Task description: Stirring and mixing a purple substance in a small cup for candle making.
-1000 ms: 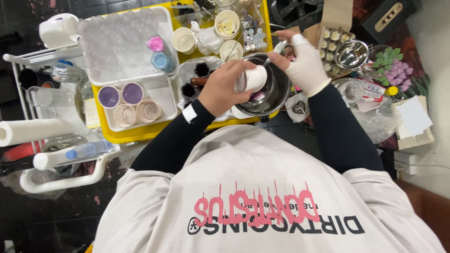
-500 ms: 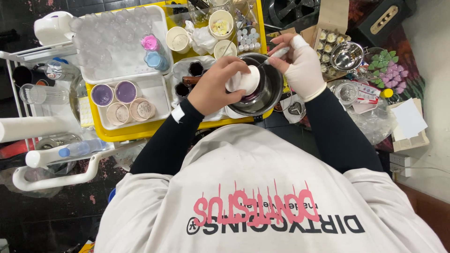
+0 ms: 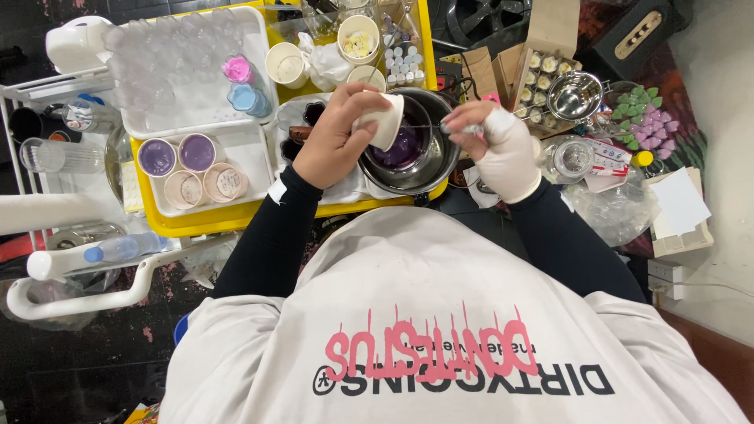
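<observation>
Leftmost, the bare left hand (image 3: 334, 141) has its grip closed round a small white paper cup (image 3: 385, 122), fingers and thumb wrapped on its side, holding it tilted over the round steel bowl (image 3: 428, 169) that sits on the yellow plastic tray (image 3: 236, 216) and holds purple liquid (image 3: 402, 145). Further right, the white-gloved right hand (image 3: 503, 149) is at the bowl's right rim, its fingertips (image 3: 463, 124) pinched shut on a thin stirring stick (image 3: 440, 128) whose far end I cannot make out.

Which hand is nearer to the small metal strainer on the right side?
Right. The gloved right hand is just left of the strainer; the left hand is beyond the metal bowl.
</observation>
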